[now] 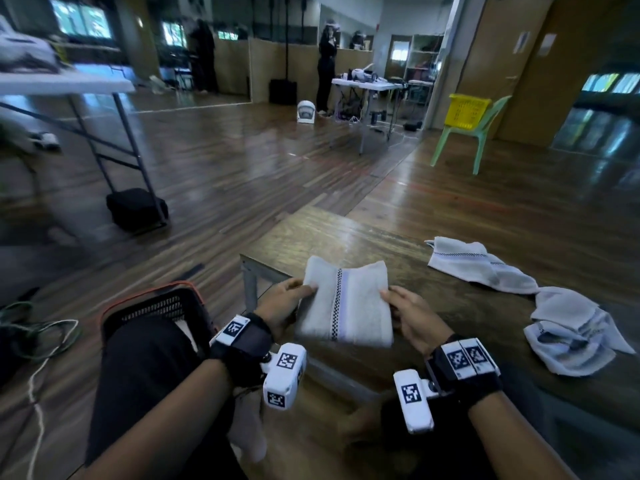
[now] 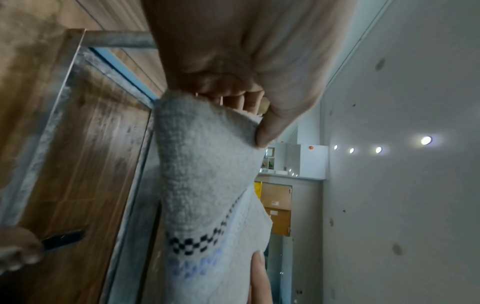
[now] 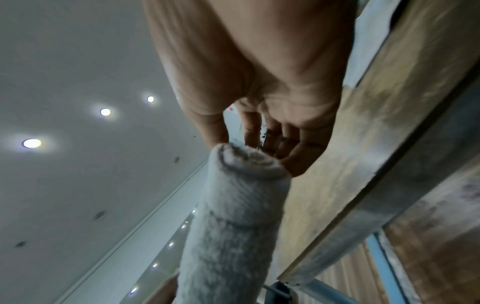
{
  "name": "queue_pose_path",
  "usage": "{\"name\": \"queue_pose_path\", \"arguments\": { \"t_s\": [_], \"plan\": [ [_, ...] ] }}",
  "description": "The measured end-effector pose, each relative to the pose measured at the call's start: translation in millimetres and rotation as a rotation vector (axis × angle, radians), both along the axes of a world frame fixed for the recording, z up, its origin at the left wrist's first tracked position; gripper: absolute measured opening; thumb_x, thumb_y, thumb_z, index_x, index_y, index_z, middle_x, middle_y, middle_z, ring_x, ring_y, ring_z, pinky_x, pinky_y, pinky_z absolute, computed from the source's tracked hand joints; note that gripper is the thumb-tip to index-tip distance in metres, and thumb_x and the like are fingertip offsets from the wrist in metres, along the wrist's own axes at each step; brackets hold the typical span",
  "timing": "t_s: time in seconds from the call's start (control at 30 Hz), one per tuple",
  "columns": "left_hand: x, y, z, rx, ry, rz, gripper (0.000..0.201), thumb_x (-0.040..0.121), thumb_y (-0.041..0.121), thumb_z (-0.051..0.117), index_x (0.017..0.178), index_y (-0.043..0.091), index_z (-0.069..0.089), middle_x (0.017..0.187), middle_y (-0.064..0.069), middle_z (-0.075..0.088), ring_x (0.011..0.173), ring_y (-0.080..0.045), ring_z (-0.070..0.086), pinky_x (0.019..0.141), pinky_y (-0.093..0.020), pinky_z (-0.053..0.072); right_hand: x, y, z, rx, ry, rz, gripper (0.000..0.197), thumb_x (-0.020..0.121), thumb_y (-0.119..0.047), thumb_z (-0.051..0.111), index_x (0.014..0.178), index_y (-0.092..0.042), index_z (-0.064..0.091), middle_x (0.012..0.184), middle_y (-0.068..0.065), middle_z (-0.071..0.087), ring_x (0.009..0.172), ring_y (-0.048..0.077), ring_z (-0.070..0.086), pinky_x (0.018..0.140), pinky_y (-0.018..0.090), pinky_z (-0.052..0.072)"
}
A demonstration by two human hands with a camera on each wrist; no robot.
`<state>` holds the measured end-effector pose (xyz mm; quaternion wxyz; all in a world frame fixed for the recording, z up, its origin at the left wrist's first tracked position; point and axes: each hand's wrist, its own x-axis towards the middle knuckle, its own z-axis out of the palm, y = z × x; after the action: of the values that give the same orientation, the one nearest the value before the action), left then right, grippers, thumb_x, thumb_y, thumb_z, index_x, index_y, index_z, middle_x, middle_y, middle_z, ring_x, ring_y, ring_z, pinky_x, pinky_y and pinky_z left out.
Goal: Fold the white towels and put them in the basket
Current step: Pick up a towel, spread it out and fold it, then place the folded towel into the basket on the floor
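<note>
Wooden table (image 1: 363, 237) in a wood-floored hall bears 2 unfolded towels (image 1: 540, 299).

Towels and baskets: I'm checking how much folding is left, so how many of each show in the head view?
White towels: 3, a folded towel held up, two crumpled towels on the wooden table.
Baskets: 2, dark basket, yellow basket.
Total: 5.

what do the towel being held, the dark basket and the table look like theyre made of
Folded towel: looks like looped terry cotton, matte and fuzzy, with a woven checkered band; both hands hold it. Basket: probably moulded plastic, dark with an orange rim and a perforated grid wall. Table: wood-grain top with a slight sheen, possibly laminate, on a grey metal frame.
</note>
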<state>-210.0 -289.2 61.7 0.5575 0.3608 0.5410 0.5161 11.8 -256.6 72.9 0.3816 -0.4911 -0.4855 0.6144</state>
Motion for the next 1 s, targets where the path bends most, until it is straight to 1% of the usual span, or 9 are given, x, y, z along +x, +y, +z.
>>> {"name": "queue_pose_path", "arguments": {
  "t_s": [0.17,0.27,0.33,0.47,0.73,0.8,0.87,0.93,1.0],
  "plan": [
    [-38,-8,31,0.050,-0.009,0.135,0.026,0.088,0.012,0.060,0.112,0.003,0.059,0.095,-0.012,0.064,0.076,-0.019,0.060,0.066,-0.028,0.050,-40,22,31,0.082,0.051,0.144,0.017,0.093,-0.020,0.053,0.106,-0.011,0.060,0.093,0.006,0.066,0.079,0.018,0.062,0.071,0.033,0.049],
    [-65,-22,43,0.092,0.016,0.219,0.015,0.089,0.010,0.059,0.104,0.005,0.060,0.090,-0.012,0.065,0.071,-0.017,0.061,0.063,-0.026,0.051,-69,29,40,0.110,0.092,0.275,0.013,0.094,-0.017,0.051,0.101,-0.015,0.062,0.079,0.001,0.067,0.065,0.013,0.062,0.061,0.030,0.049],
    [-81,-36,48,0.097,0.037,0.292,0.009,0.089,0.009,0.059,0.097,0.009,0.061,0.084,-0.007,0.066,0.067,-0.015,0.063,0.061,-0.024,0.053,-89,29,44,0.122,0.095,0.363,0.016,0.094,-0.016,0.050,0.103,-0.016,0.063,0.077,-0.001,0.067,0.065,0.013,0.061,0.056,0.027,0.049],
    [-109,-63,49,0.080,0.067,0.427,0.015,0.088,0.014,0.062,0.102,0.008,0.062,0.097,-0.014,0.066,0.082,-0.026,0.060,0.085,-0.043,0.048,-132,26,49,0.120,0.090,0.515,0.018,0.094,-0.013,0.049,0.107,-0.014,0.061,0.079,0.001,0.063,0.063,0.014,0.057,0.054,0.024,0.045],
    [-160,-96,32,0.029,0.068,0.631,0.006,0.088,0.010,0.060,0.094,0.010,0.062,0.095,-0.013,0.064,0.082,-0.026,0.058,0.082,-0.042,0.045,-217,28,40,0.093,0.011,0.652,0.022,0.094,-0.013,0.050,0.114,-0.007,0.056,0.083,0.006,0.059,0.055,0.009,0.057,0.041,0.019,0.042],
    [-175,-101,23,0.014,0.042,0.676,0.005,0.089,0.008,0.059,0.093,0.010,0.061,0.088,-0.010,0.064,0.075,-0.022,0.059,0.074,-0.033,0.049,-240,26,32,0.055,-0.021,0.678,0.016,0.094,-0.011,0.048,0.105,-0.007,0.058,0.076,0.005,0.056,0.053,0.009,0.053,0.038,0.016,0.039],
    [-193,-104,12,-0.017,0.016,0.705,0.006,0.089,0.006,0.057,0.094,0.008,0.060,0.085,-0.009,0.064,0.071,-0.019,0.060,0.068,-0.029,0.051,-266,24,24,-0.016,-0.047,0.703,0.013,0.094,-0.010,0.047,0.086,-0.009,0.057,0.062,0.000,0.051,0.040,0.004,0.047,0.033,0.015,0.033],
    [-210,-104,1,-0.062,0.002,0.718,0.005,0.090,0.006,0.056,0.091,0.008,0.060,0.087,-0.011,0.063,0.073,-0.022,0.058,0.071,-0.032,0.049,-293,26,12,-0.060,-0.098,0.713,0.020,0.093,-0.011,0.047,0.074,-0.013,0.052,0.054,-0.002,0.046,0.032,0.002,0.042,0.032,0.015,0.029],
    [-229,-100,-14,-0.116,0.008,0.740,0.007,0.090,0.006,0.055,0.087,0.009,0.061,0.086,-0.012,0.063,0.073,-0.022,0.058,0.071,-0.033,0.048,-320,31,-5,-0.069,-0.161,0.715,0.017,0.091,-0.012,0.050,0.074,-0.015,0.052,0.059,-0.001,0.045,0.039,0.007,0.043,0.035,0.018,0.029]
  ]
}}
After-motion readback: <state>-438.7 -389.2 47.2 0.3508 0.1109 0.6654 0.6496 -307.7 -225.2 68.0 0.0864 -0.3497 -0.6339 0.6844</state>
